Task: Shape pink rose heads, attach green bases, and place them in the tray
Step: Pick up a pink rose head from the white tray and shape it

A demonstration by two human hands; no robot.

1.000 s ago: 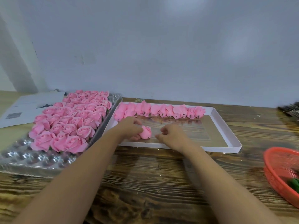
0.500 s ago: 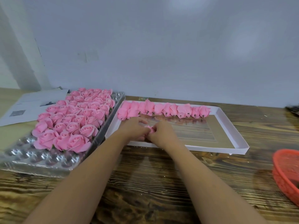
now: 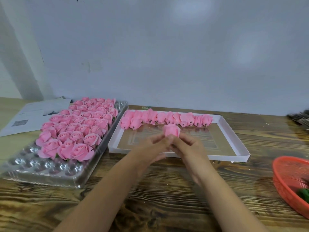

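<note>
Lifted since a moment ago, the rose head [image 3: 171,130] sits pinched between both my hands [image 3: 168,144], its base hidden by fingertips [image 3: 170,137]; at 3 o'clock, the red basket [image 3: 291,185] is cut off.

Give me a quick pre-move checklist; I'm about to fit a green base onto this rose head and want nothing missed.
1. Rose head held by both hands, left hand and right hand: ok.
2. Petals shaped open like the finished roses: not ok, still a tight bud.
3. Green bases within reach in the red basket: ok.
4. Free cups in the clear tray: ok, front rows empty.
5. A hand free to fetch a base: not ok.
6. Stub under the head intact: cannot tell, fingers hide it.
</note>
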